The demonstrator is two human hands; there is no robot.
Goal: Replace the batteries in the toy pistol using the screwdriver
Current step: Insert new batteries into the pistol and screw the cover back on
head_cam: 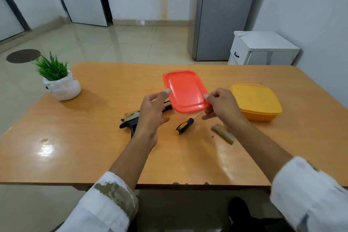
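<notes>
A black and gold toy pistol (129, 119) lies on the wooden table (84, 137), partly hidden behind my left hand (152, 113). The screwdriver (184, 126), with a yellow and black handle, lies just right of it, its thin shaft pointing up to the right. A flat red lid (185, 90) sits between my hands. My left hand is open, its thumb at the lid's left edge. My right hand (220, 105) pinches the lid's right edge with thumb and curled fingers. A small gold piece (223, 133) lies by my right wrist.
A closed yellow container (257, 101) stands to the right of my right hand. A white pot with a green plant (61, 85) stands at the table's far left. Beyond the table are a tiled floor, a grey fridge and a white cabinet (261, 49).
</notes>
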